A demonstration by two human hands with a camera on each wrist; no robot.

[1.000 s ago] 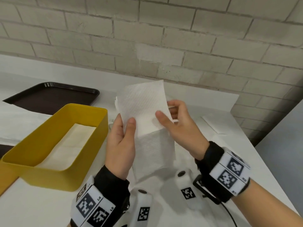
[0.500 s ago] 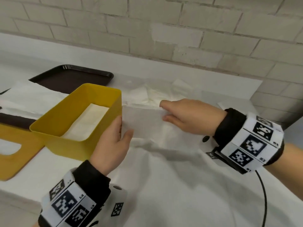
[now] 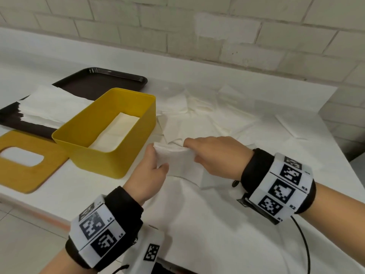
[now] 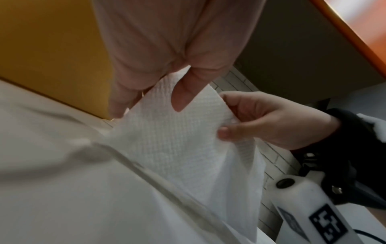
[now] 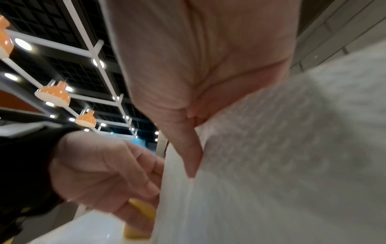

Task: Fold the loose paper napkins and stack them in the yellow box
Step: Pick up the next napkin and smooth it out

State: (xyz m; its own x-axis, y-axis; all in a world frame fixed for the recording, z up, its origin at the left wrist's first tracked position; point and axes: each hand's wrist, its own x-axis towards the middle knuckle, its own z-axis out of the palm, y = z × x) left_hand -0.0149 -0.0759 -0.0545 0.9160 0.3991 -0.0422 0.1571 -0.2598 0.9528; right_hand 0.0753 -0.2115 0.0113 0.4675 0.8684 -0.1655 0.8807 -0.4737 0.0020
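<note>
I had both hands pinching one napkin [image 3: 178, 161] just right of the yellow box [image 3: 110, 133]: my left hand [image 3: 150, 175] held its left edge, my right hand [image 3: 215, 155] its right, above the surface [image 3: 217, 224].

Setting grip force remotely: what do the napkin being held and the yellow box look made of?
Napkin: thin embossed tissue paper, matte; a dotted grid texture shows and it drapes limply. Yellow box: probably moulded plastic, smooth satin finish, with rounded corners and thin even walls.

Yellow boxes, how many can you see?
1. The yellow box sits open on the table left of both hands, with napkins inside. The flat yellow piece beside it looks like its lid.
</note>
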